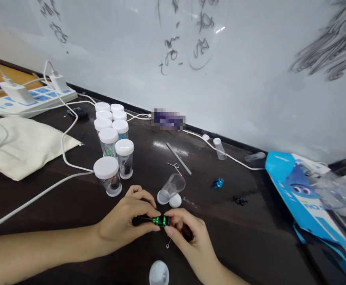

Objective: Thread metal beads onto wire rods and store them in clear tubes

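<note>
Between my two hands is a small green and black metallic part [160, 221]. My left hand [131, 215] pinches its left end between thumb and fingers, and a dark thin piece runs back into that palm. On the other end, the thumb and index finger of my right hand [187, 233] are closed on the part. A thin metal pin with a ring tip [167, 246] sticks out below the right fingers. Just beyond the hands a clear plastic jar [174, 185] lies on its side beside a white lid [175, 200].
Several white-lidded jars [106, 168] stand at the left, near white cables and a power strip [39, 99]. A blue part [218, 183] and a black part [240, 200] lie at right, before a blue bag [288, 186]. Another small container [159, 273] is near the bottom edge.
</note>
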Demonstrator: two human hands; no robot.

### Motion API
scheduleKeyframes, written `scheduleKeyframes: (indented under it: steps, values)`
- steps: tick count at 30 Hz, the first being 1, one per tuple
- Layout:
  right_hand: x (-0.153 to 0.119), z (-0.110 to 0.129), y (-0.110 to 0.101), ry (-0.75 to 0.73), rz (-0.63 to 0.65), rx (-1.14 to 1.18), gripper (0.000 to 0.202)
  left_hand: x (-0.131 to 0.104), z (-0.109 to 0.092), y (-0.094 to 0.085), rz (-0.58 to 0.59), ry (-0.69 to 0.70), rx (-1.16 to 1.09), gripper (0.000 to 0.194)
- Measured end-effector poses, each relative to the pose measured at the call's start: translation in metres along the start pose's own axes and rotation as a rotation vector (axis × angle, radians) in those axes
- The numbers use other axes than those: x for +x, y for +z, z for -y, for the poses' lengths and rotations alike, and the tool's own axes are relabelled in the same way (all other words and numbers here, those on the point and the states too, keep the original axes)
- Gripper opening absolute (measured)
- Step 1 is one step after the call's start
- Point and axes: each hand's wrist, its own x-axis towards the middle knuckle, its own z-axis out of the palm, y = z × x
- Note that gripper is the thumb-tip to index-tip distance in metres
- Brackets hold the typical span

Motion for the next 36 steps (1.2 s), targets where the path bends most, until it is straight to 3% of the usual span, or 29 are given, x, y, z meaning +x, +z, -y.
scheduleKeyframes:
  steps: [36]
  values:
    - [0.0003,0.0030,0.0002,0.010,0.009,-0.031,0.012,0.0004,-0.0023,-0.0014,0.019,-0.028,0.006,0.014]
